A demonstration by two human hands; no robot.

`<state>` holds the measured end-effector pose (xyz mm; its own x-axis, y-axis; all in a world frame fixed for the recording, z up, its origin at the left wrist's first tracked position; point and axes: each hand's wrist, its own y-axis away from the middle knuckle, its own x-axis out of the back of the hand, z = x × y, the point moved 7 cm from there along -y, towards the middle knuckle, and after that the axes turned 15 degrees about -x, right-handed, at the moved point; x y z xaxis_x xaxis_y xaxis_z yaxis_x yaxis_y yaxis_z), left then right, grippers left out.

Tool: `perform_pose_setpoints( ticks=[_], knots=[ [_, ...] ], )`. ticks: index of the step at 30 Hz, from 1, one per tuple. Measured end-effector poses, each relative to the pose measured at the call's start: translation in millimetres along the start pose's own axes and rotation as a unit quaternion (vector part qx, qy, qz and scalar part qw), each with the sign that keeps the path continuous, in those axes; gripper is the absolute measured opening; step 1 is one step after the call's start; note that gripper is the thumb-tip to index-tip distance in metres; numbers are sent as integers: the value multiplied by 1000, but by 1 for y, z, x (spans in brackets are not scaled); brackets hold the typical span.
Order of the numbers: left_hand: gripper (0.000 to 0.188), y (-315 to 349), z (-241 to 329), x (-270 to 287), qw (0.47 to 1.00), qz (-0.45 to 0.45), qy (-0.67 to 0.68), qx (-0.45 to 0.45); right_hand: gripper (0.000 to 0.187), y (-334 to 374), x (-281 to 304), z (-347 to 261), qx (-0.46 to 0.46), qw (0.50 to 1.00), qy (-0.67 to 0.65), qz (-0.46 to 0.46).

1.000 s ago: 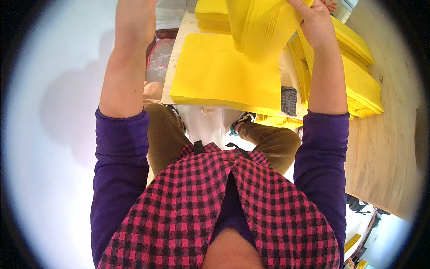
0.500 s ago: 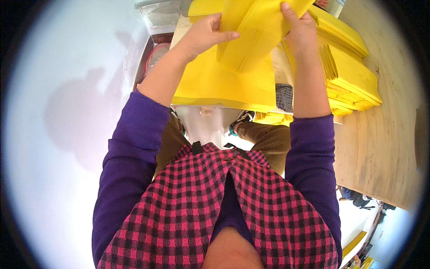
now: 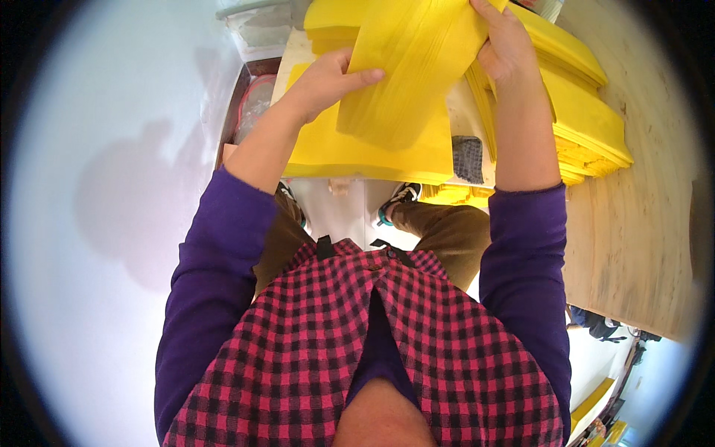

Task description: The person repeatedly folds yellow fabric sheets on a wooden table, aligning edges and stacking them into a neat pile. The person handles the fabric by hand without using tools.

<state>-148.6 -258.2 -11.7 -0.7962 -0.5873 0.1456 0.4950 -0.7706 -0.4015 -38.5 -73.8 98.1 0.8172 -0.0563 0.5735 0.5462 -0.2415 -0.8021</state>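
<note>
A fanned bundle of yellow sheets (image 3: pixel 413 71) is held up between my hands, its lower end tilted toward me. My left hand (image 3: pixel 328 83) closes on the bundle's left edge, the thumb lying over the front and the fingers hidden behind. At the upper right edge, my right hand (image 3: pixel 509 43) grips it with the thumb on top. Below the bundle, a flat yellow pile (image 3: pixel 372 162) lies on the table near its front edge. I cannot tell whether the sheets are paper or cloth.
Tall yellow stacks (image 3: pixel 588 123) stand at the right against a wooden panel (image 3: pixel 633 238). A dark grey folded cloth (image 3: pixel 468 159) lies right of the flat pile. At the left are a white wall (image 3: pixel 134 112) and a red-edged container with clear plastic (image 3: pixel 255 104).
The yellow bundle has moved slightly toward me and left, its sheets more fanned out. My left hand has shifted left and a little nearer; my right hand has moved slightly right.
</note>
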Motion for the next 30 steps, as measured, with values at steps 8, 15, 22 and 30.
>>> perform_pose_setpoints(
  ticks=[8, 15, 22, 30],
  knots=[
    [40, 83, -49, -61, 936, 105, 279, 188, 30, 68, -136, 54, -498, 594, -529, -346],
    [41, 143, -101, -105, 874, 193, 307, 323, 35, 179, -181, 63, -591, 495, -482, -417],
    [39, 141, -97, -117, 841, 211, 385, 316, 41, 203, -117, 54, -539, 539, -477, -437],
    [38, 144, -91, -132, 853, 204, 374, 301, 42, 293, -26, 28, -592, 453, -563, -357]
  ],
)
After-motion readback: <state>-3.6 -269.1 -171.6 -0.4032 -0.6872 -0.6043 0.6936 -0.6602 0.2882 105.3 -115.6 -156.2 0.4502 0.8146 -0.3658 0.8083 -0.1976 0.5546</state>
